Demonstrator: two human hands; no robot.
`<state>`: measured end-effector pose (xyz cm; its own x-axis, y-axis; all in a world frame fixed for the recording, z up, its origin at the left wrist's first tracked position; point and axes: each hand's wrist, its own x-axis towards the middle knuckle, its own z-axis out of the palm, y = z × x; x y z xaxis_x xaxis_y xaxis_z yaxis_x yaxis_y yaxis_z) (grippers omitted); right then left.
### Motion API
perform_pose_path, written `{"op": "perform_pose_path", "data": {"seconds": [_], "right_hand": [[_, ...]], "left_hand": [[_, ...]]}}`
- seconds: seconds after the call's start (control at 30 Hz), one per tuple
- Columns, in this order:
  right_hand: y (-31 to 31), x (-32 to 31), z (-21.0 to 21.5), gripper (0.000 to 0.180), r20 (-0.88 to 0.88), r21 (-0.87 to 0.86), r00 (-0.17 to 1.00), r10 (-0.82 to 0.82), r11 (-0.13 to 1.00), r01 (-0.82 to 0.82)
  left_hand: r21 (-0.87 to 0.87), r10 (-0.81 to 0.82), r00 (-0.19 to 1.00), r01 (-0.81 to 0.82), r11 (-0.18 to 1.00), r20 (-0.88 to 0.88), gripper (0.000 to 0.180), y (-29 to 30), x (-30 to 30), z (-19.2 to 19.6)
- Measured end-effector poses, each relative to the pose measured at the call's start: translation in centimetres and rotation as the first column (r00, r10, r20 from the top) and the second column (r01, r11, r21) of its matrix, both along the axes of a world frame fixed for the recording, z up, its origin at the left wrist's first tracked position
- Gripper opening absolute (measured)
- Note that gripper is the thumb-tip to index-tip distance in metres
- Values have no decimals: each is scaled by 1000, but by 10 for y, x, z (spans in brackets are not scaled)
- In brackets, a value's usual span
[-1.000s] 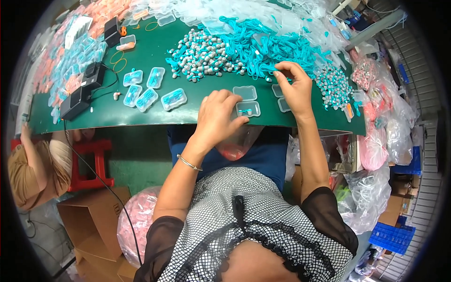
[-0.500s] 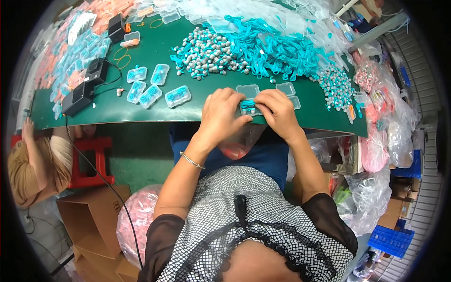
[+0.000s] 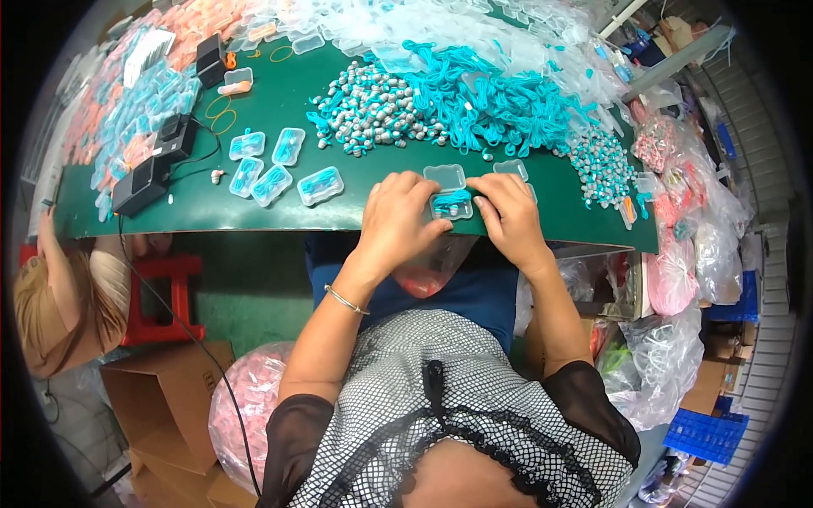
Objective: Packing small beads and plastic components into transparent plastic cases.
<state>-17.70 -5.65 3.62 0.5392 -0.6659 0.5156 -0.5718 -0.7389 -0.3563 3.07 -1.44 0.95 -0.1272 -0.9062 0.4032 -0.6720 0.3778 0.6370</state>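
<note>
A small clear plastic case (image 3: 451, 212) lies open at the table's near edge, its lid (image 3: 445, 176) tilted back on the far side. Inside it sits a folded turquoise cord (image 3: 451, 200). My left hand (image 3: 396, 216) grips the case's left side, thumb at the near corner and fingers at the far one. Beside the right side, my right hand (image 3: 511, 218) has its fingers bent and its thumb apart from them, nothing visible between. Its index fingertip is close to the lid; whether it touches cannot be made out. Another open clear case (image 3: 511, 168) is partly hidden behind this hand.
Several closed cases (image 3: 320, 185) with turquoise contents lie to the left. Farther back are heaps of grey-and-turquoise plugs (image 3: 368, 106), turquoise cords (image 3: 487, 102) and clear cases (image 3: 356, 21). Black boxes (image 3: 140, 182) with a cable stand left. Another person's arm (image 3: 55, 262) is at far left.
My right hand has drawn back to the right from the cord, and its thumb and index finger have parted. The cord now lies bundled inside the case. My left hand stays on the case.
</note>
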Motion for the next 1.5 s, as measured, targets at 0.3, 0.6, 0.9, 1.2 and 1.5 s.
{"op": "perform_pose_path", "data": {"seconds": [0.3, 0.6, 0.9, 1.2, 1.5], "right_hand": [[13, 3, -13, 26, -103, -137, 994, -42, 990, 28], [15, 6, -17, 27, -86, -147, 995, -50, 988, 37], [27, 8, -16, 29, -135, -198, 979, -155, 972, 127], [-13, 17, 0, 29, -163, -147, 972, -172, 978, 149], [-33, 13, -8, 24, -25, 21, 1000, -8, 1000, 9]], "left_hand": [[19, 0, 1000, 0, 1000, 1, 47, 1, 0, -1], [-50, 14, 1000, -15, 999, -17, 44, 3, -3, 0], [-127, 0, 1000, 2, 992, 16, 41, 1, 0, -5], [-162, 25, 999, -20, 987, 31, 49, 4, -2, -7], [-70, 33, 999, -35, 997, -37, 49, 3, -2, 1]]}}
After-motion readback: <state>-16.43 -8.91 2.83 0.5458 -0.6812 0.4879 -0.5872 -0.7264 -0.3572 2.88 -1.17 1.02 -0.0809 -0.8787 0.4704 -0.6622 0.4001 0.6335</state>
